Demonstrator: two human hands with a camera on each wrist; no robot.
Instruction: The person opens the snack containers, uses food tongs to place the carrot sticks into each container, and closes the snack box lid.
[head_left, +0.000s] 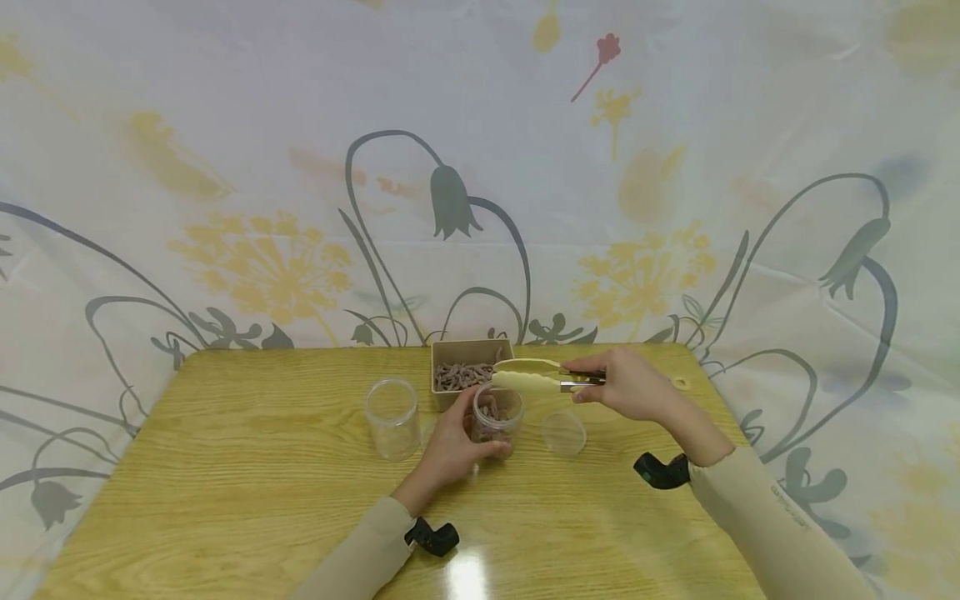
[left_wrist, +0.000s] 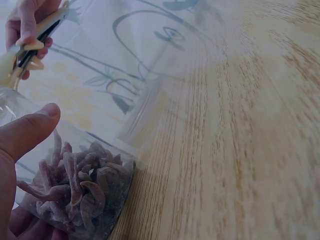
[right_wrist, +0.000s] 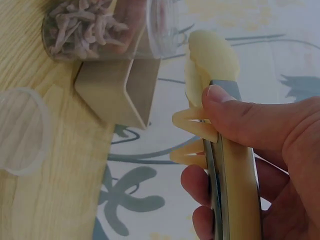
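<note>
My left hand [head_left: 452,446] grips a clear jar [head_left: 498,425] that stands on the table. Inside lie several purplish-brown, twisted dried strips [left_wrist: 80,185], filling its lower part. My right hand [head_left: 628,386] holds a pair of tongs [right_wrist: 225,150] with pale yellow tips and metal arms. The tong tips hover over the jar mouth and the near right corner of a beige rectangular box [head_left: 442,402]. More of the same strips [head_left: 459,376] fill that box. Nothing shows between the tong tips in the right wrist view.
A second clear jar [head_left: 392,421] stands left of the held one. A round clear lid [head_left: 564,433] lies on the table to the right. The wooden table [head_left: 247,483] ends at a patterned cloth backdrop [head_left: 480,275] behind the box.
</note>
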